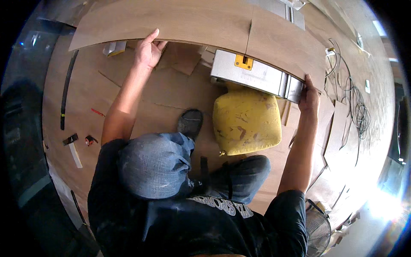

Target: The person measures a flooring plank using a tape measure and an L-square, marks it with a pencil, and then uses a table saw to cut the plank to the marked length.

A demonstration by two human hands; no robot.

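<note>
Plank (188, 23): long, thin, brown wood-look board across top of saw, overhanging well to its L; dark straight line crosses it, in line w/ saw slot.
L hand (148, 53): L of saw, clamped on plank's near edge, thumb on top, fingers curled under.
R hand (310, 100): at saw's R end, by plank's near edge, one digit on top; other fingers hidden, can't tell if closed.
Saw (261, 79): silver-grey metal top, straight grooves near R end, yellow insert (238, 64) w/ dark slot.
Yellow block (247, 122): nearside of saw, rounded corners, scuffed; can't tell if container or seat.
Shirt (180, 227): black cloth, nearside of saw, pale block lettering.
Tape measure (89, 140): small, red/blk, far L of saw.
Cable (361, 124): thin dark loose loops, R of saw.
Fan (319, 233): round wire cage, nearside & R of saw, partly hidden.
</note>
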